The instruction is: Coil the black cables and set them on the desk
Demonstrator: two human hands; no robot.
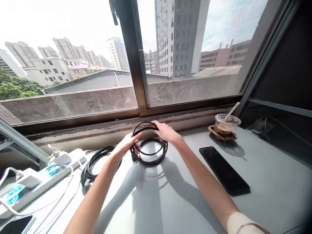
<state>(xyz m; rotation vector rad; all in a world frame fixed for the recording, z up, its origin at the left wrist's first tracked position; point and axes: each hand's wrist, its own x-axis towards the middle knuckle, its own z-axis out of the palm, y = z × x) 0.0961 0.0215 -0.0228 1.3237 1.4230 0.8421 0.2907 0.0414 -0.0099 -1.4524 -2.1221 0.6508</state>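
Observation:
Between my two hands is a black cable point(149, 163) wound into round loops, near the window side of the table. My left hand point(126, 144) grips the left side of the loops, thumb on top and fingers curled under. On the right side, my right hand point(167, 131) is closed around the upper loops. Some loops are raised and tilted, while the lower ones appear to rest on or just above the tabletop; I cannot tell which. A second coiled black cable point(91, 165), with a connector at its near end, lies beside my left forearm.
A white power strip point(46, 185) with chargers and wires runs along the left. At the bottom left corner lies a phone point(18, 225). To the right are a black phone point(224, 170) and a lidded drink cup point(223, 125) with a straw. The window point(138, 65) stands behind the table.

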